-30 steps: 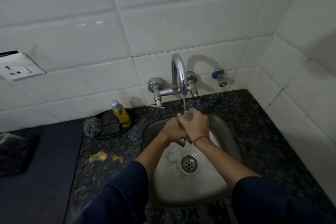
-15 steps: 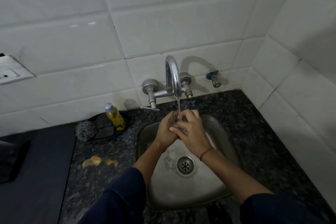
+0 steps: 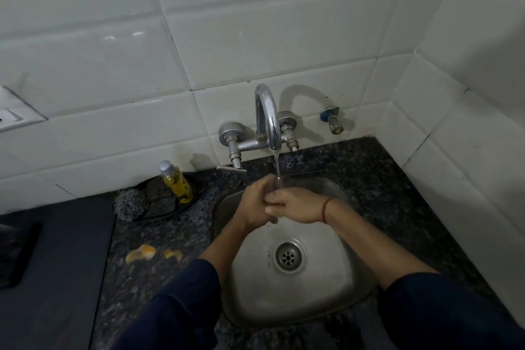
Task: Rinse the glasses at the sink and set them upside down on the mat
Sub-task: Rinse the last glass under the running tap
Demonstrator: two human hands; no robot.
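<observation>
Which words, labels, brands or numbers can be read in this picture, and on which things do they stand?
No text can be read.
Small yellow plastic bottle with a silver cap: a label with dark marks, too blurred to read.
White wall socket plate: no writing visible.
Curved chrome tap: no brand mark visible.

My left grip (image 3: pixel 255 203) and right grip (image 3: pixel 298 207) meet round the glass (image 3: pixel 277 185) over the sink (image 3: pixel 355 278), under the tap (image 3: pixel 267 111). Left, on the table (image 3: pixel 159 278): bottle (image 3: pixel 177 183), scrubber (image 3: pixel 129 204), mat (image 3: pixel 56 264) farthest.

2 hands (image 3: pixel 255 203) (image 3: pixel 297 207) | 1 glass (image 3: pixel 276 184) | 1 sink (image 3: pixel 312 295) | 1 bottle (image 3: pixel 177 185)
</observation>
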